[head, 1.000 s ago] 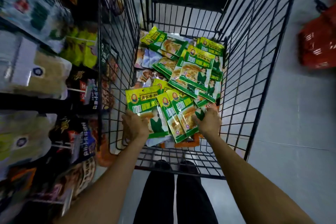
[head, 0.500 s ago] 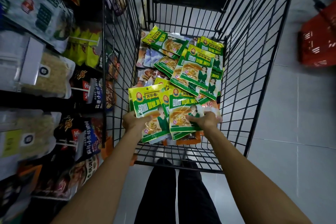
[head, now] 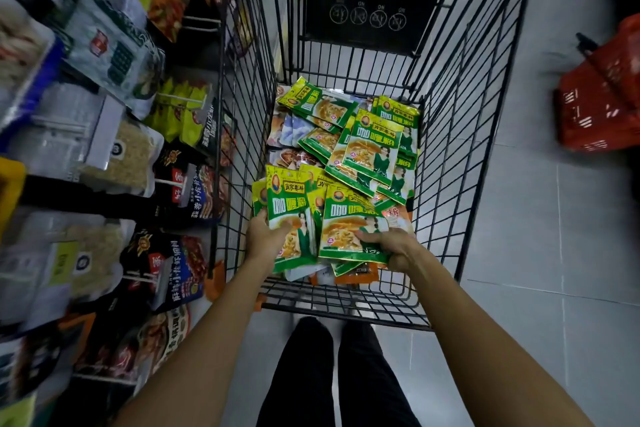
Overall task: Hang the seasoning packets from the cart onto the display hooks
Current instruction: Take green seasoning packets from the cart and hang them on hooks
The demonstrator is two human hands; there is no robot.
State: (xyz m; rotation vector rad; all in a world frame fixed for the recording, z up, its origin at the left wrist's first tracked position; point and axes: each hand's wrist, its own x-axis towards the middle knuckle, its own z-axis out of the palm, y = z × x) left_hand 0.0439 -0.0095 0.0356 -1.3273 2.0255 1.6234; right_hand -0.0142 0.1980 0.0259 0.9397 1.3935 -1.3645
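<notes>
At the far left, display hooks [head: 175,181] stick out from the shelving. They carry hanging bags [head: 180,263] in black, yellow and clear wrappers, and much of this side is blurred. Just right of them stands the black wire cart [head: 242,121], its near end towards the person. Inside it, the left hand [head: 265,239] grips a green packet [head: 289,215] by its lower left edge, with the thumb across the front and the fingers clamped behind. More green packets are stacked at its back. Beside it, the right hand [head: 394,246] holds a second green packet [head: 349,229], its fingers clamped on the lower right corner. Both packets are tilted up, face to the camera, above the near end of the cart. Further in, loose seasoning packets [head: 374,146] lie piled on the cart's bottom. Well to the right, a red basket [head: 602,97] sits on the pale tiled floor [head: 536,236].
</notes>
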